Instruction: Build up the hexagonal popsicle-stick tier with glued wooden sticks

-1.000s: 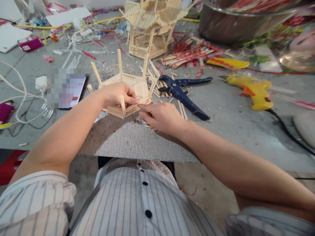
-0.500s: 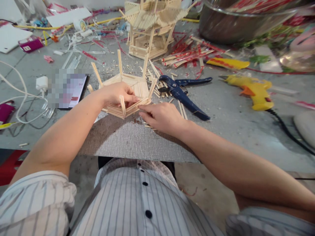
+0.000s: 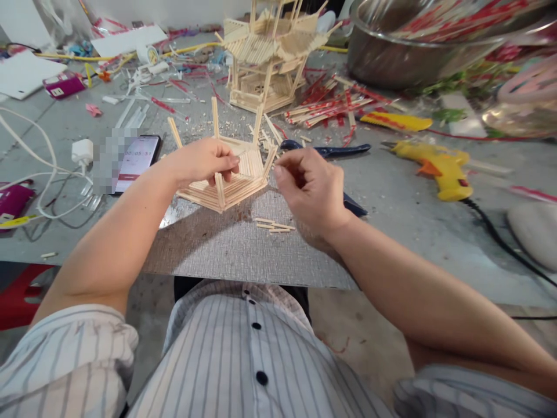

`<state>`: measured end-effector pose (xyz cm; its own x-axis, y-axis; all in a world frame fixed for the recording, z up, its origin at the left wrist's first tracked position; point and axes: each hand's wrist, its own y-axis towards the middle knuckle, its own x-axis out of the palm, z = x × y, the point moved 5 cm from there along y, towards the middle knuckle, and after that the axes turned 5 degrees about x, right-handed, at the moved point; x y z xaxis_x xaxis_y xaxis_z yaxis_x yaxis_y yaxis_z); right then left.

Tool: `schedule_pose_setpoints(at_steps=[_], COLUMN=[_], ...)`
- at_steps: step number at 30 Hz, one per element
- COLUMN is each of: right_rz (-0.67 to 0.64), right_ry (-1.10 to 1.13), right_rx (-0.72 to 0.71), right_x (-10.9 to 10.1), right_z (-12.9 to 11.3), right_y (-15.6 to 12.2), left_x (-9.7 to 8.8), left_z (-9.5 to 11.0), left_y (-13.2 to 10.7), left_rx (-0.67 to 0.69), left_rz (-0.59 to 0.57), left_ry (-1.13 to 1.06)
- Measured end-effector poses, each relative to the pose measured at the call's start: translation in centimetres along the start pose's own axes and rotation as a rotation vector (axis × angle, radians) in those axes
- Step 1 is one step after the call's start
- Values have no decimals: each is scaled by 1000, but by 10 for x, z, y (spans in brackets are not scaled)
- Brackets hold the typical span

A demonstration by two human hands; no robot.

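A six-sided frame of thin wooden sticks, with short posts rising at its corners, sits on the table before me. My left hand hangs over its near left part, thumb and fingers pinched together; whatever they hold, if anything, is too small to make out. To the right of the frame, apart from it, my right hand is curled with thumb and forefinger closed, and its grip is hidden. Blue-handled cutters lie partly behind that hand. Several short cut sticks lie on the table below it.
A tiered stick pavilion stands behind, beside red-wrapped chopsticks. On the right lie a yellow glue gun, its black cord and a yellow cutter. A metal pot stands behind. A phone and white cables are on the left.
My right hand has drawn back from the frame's near right wall, moving up and right. My left hand has lifted slightly off that wall. The short sticks below now show fully.
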<state>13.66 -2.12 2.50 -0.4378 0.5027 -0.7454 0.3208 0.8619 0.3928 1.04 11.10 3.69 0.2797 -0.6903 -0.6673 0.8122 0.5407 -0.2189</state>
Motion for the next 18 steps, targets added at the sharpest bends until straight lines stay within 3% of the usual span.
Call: schedule_pose_setpoints(at_steps=[7,12,14,16,18], right_rz=[40,-65,-115,-138,-163], right_ry=[138,208,196,161,116], right_rx=[-21,-18,-2,15,35], right_x=[16,26,29,30,32], right_z=[23,30,30,30,30], right_y=[16,21,20,19,18], left_x=[-20,-49,-56,-56,-49], left_z=[24,38,30,15,-4], left_y=[-23,-53,-68,-82,-94], left_rx=[136,284,276,214,105], left_rz=[250,676,832,902,894], left_ry=[-111,-118,-39,57,191])
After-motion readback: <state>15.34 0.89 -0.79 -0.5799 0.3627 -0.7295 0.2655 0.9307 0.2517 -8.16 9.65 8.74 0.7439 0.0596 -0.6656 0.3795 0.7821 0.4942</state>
